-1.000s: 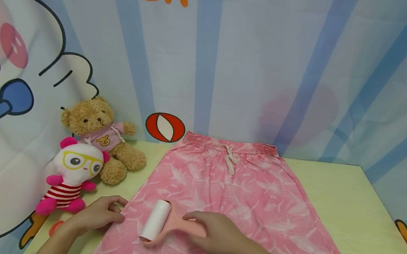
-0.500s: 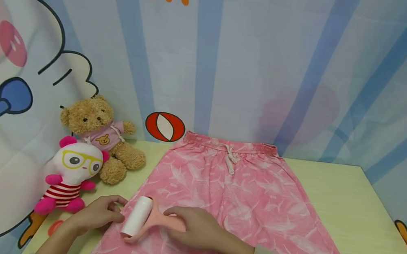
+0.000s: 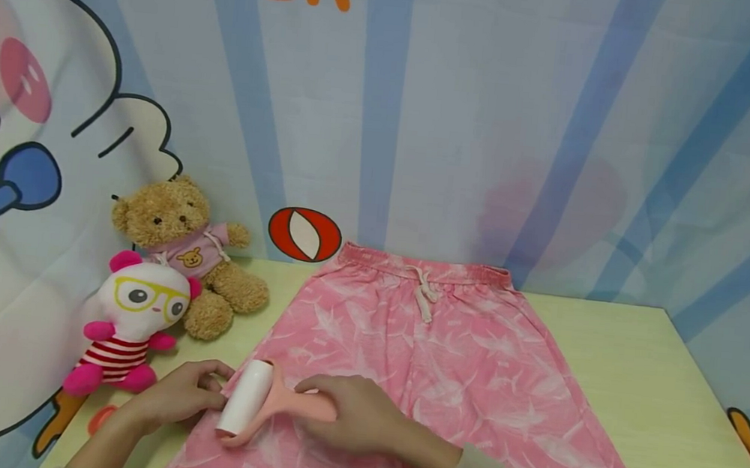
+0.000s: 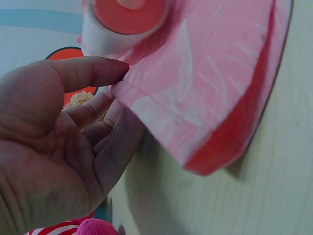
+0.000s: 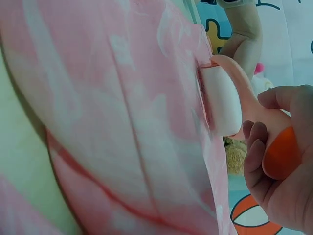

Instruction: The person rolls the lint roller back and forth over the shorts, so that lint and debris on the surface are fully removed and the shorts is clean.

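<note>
Pink shorts point(image 3: 471, 364) with a white leaf-like pattern and a white drawstring lie spread on the table, waistband at the back. My right hand point(image 3: 357, 417) grips the peach handle of a lint roller point(image 3: 247, 396). Its white cylinder rests against the left leg of the shorts, close to the side edge. At that edge my left hand point(image 3: 180, 392) pinches the fabric between thumb and fingers; the left wrist view shows the pinched hem point(image 4: 124, 83) lifted, with the roller's red end point(image 4: 129, 19) just above the thumb. In the right wrist view the fingers point(image 5: 257, 152) curl round the handle.
A brown teddy bear point(image 3: 176, 219) in a pink top and a white-and-pink plush panda point(image 3: 141, 302) with yellow glasses sit at the table's left side. A small orange-red object point(image 3: 102, 419) lies by the left forearm. A printed curtain point(image 3: 440, 120) hangs behind the pale table point(image 3: 608, 347).
My right hand has moved left with the lint roller across the shorts' leg, up to the pinched edge. The left hand has stayed in place.
</note>
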Demonstrator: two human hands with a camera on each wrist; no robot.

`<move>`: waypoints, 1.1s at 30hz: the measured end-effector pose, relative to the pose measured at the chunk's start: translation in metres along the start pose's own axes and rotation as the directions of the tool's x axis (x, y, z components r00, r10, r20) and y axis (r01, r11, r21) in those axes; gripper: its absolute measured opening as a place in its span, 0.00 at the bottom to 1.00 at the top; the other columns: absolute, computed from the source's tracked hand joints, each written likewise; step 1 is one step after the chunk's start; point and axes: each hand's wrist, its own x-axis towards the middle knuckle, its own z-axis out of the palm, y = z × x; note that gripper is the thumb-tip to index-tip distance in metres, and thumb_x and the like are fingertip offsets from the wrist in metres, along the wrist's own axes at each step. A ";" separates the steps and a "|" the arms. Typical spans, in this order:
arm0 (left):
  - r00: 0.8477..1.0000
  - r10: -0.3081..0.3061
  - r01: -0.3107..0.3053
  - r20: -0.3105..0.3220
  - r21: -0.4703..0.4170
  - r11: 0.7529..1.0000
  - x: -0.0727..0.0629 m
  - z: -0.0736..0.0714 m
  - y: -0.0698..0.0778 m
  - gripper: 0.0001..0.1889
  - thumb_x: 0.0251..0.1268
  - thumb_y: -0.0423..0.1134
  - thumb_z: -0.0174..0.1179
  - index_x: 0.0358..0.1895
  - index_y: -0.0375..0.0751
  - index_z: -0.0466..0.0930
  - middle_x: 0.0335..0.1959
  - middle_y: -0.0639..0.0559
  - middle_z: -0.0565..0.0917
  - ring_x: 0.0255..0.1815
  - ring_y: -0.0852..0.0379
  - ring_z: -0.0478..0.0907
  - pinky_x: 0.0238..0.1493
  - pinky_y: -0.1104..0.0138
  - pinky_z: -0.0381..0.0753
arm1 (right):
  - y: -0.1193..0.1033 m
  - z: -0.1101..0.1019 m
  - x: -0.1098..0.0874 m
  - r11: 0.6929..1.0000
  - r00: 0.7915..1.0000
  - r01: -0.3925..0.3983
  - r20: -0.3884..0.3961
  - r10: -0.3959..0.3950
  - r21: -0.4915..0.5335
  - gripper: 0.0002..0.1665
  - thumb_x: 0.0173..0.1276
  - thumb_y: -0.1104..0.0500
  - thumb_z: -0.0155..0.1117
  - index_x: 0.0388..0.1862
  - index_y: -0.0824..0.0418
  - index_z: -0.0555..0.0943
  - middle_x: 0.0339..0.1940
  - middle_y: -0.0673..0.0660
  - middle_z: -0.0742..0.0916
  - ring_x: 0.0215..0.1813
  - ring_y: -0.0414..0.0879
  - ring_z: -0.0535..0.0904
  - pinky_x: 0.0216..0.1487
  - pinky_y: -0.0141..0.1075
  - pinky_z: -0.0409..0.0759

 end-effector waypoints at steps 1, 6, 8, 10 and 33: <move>1.000 -0.001 0.001 0.002 -0.003 1.000 0.000 0.000 0.000 0.23 0.61 0.30 0.63 0.60 0.27 0.75 0.33 0.47 0.81 0.34 0.52 0.79 0.33 0.63 0.79 | 0.001 -0.002 0.000 1.000 1.000 -0.001 -0.004 0.001 0.014 0.20 0.66 0.48 0.71 0.57 0.40 0.85 0.44 0.35 0.87 0.43 0.30 0.80 0.49 0.29 0.78; 1.000 -0.005 0.005 0.004 -0.017 1.000 0.001 -0.001 -0.001 0.22 0.63 0.30 0.63 0.60 0.27 0.74 0.33 0.46 0.81 0.33 0.52 0.80 0.33 0.63 0.80 | 0.009 -0.020 0.001 0.996 1.000 -0.017 -0.020 0.019 0.090 0.21 0.66 0.51 0.72 0.58 0.42 0.84 0.41 0.37 0.87 0.37 0.33 0.78 0.44 0.31 0.78; 1.000 -0.012 0.012 0.004 -0.025 1.000 0.000 -0.001 -0.001 0.22 0.64 0.30 0.64 0.60 0.27 0.74 0.33 0.46 0.81 0.32 0.53 0.80 0.31 0.63 0.80 | 0.013 -0.027 0.004 0.993 0.999 -0.034 -0.024 0.037 0.115 0.21 0.66 0.52 0.72 0.59 0.43 0.84 0.39 0.37 0.86 0.34 0.35 0.77 0.41 0.32 0.77; 1.000 -0.022 0.022 0.006 -0.036 0.999 0.000 -0.001 -0.001 0.23 0.65 0.31 0.65 0.61 0.27 0.74 0.33 0.46 0.81 0.30 0.53 0.80 0.30 0.63 0.80 | 0.019 -0.033 0.008 0.990 0.998 -0.053 -0.031 0.057 0.129 0.21 0.66 0.52 0.71 0.59 0.43 0.84 0.34 0.38 0.85 0.31 0.36 0.75 0.37 0.33 0.76; 0.999 -0.035 0.034 -0.002 -0.044 0.998 0.000 0.000 -0.001 0.23 0.65 0.31 0.65 0.61 0.27 0.74 0.34 0.46 0.80 0.30 0.54 0.81 0.30 0.63 0.81 | 0.051 -0.041 0.051 0.978 0.976 -0.170 -0.116 0.184 0.118 0.21 0.70 0.49 0.71 0.60 0.49 0.84 0.39 0.45 0.84 0.35 0.43 0.77 0.38 0.38 0.76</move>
